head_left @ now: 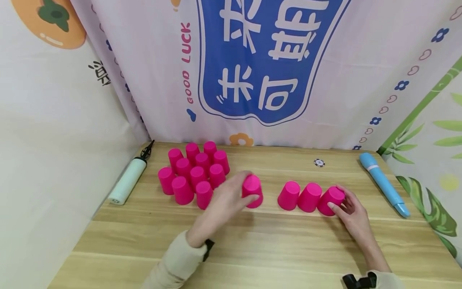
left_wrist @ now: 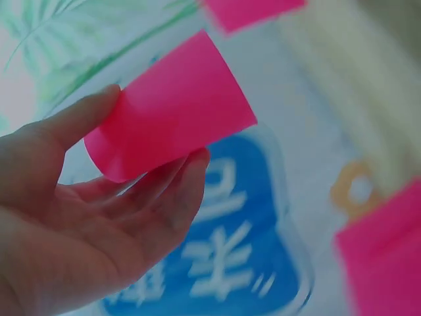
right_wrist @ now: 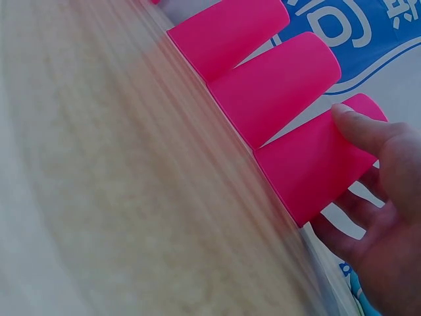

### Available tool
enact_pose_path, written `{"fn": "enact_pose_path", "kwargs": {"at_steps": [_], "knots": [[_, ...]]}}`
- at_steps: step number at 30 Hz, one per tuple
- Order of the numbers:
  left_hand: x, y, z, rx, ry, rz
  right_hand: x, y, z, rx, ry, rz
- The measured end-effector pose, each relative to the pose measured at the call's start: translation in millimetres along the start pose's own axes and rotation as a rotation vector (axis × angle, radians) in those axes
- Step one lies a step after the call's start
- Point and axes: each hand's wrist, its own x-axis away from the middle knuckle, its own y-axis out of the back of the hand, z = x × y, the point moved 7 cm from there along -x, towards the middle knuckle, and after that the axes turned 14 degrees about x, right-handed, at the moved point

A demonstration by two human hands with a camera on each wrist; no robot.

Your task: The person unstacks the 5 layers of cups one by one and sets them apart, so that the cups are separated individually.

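My left hand (head_left: 231, 196) grips one upside-down pink cup (head_left: 252, 190) just above the wooden table (head_left: 252, 245); the left wrist view shows thumb and fingers curled round that pink cup (left_wrist: 171, 108). A row of three upside-down pink cups stands to the right: one (head_left: 288, 195), another (head_left: 309, 197), and the rightmost cup (head_left: 331, 200). My right hand (head_left: 348, 206) holds the rightmost cup, thumb and fingers on its sides; the right wrist view shows this cup (right_wrist: 316, 164) standing on the table. A cluster of several pink cups (head_left: 195, 174) stands at the back left.
A white hand pump (head_left: 129, 178) lies at the table's left edge. A blue tube-shaped object (head_left: 384, 184) lies at the right. A small dark disc (head_left: 319, 162) sits near the back. Printed cloth (head_left: 252, 68) walls the table on three sides.
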Motion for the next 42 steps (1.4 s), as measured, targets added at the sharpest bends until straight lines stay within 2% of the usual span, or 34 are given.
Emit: {"fn": "enact_pose_path", "kwargs": {"at_steps": [4,6,7,11,15,18,20,23,28,34,38,42], "knots": [[22.3,58.3,-1.9,-0.036,-0.04,-0.128,0.2,-1.3,-0.3,-0.003,-0.001,0.006],[32.5,85.9,2.6,-0.048,-0.026,-0.17,0.7,-2.0,-0.7,0.006,-0.007,0.01],[37.3,98.5,6.6,-0.048,0.002,-0.183,0.8,-2.1,-0.6,0.008,-0.01,0.01],[54.0,139.9,24.2,-0.051,0.118,-0.194,1.1,-0.5,0.4,0.014,-0.012,0.004],[63.5,161.4,34.8,-0.081,0.175,-0.151,0.4,3.7,1.9,-0.013,0.008,-0.016],[66.4,165.5,42.3,-0.083,0.208,-0.102,0.2,4.0,2.9,-0.042,0.024,-0.018],[66.9,162.9,48.8,-0.074,0.238,-0.063,0.2,3.3,3.1,-0.057,0.023,-0.017],[65.5,155.3,56.7,-0.109,0.249,-0.012,0.5,2.2,2.3,-0.043,0.014,-0.011],[64.9,143.3,64.5,-0.191,0.215,0.05,-0.4,1.8,0.3,-0.021,0.006,-0.005],[62.9,130.9,72.9,-0.198,0.155,0.115,-0.6,0.8,-0.6,-0.004,0.004,0.0],[59.0,121.3,81.0,-0.161,0.167,0.162,-0.2,0.2,-0.9,-0.002,-0.004,0.003],[54.7,113.3,89.4,-0.163,0.184,0.177,-0.2,0.3,-1.6,0.001,-0.009,0.004]]}}
